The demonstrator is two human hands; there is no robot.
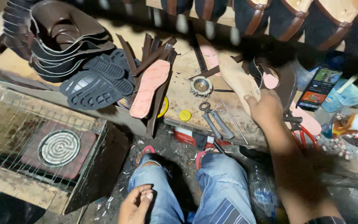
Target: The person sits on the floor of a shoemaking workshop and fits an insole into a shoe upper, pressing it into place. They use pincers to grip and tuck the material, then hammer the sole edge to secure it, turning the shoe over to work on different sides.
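- On the low wooden workbench (pixel 187 97), toward its right half, the right hand (pixel 266 108) reaches forward and closes its thumb and fingers on the near end of a pale tan shoe insole (pixel 236 78).
- The insole's long axis runs from the hand up and to the left, away from the person, its far tip lying toward the back of the bench; its heel end is the part gripped.
- The left hand (pixel 135 204) rests low beside the left knee of the blue jeans (pixel 224 186), fingers loosely curled, holding nothing, and well apart from the insole.
- So the right hand is the nearer one by far; the insole lies ahead and right of the body's middle.
- Just left of the gripped insole sit grey-handled pincers (pixel 214 120), a small round metal tin (pixel 201 86) and a yellow cap (pixel 185 115).
- Farther left a pink insole (pixel 150 87) lies over dark leather strips, beside black rubber outsoles (pixel 98 83).
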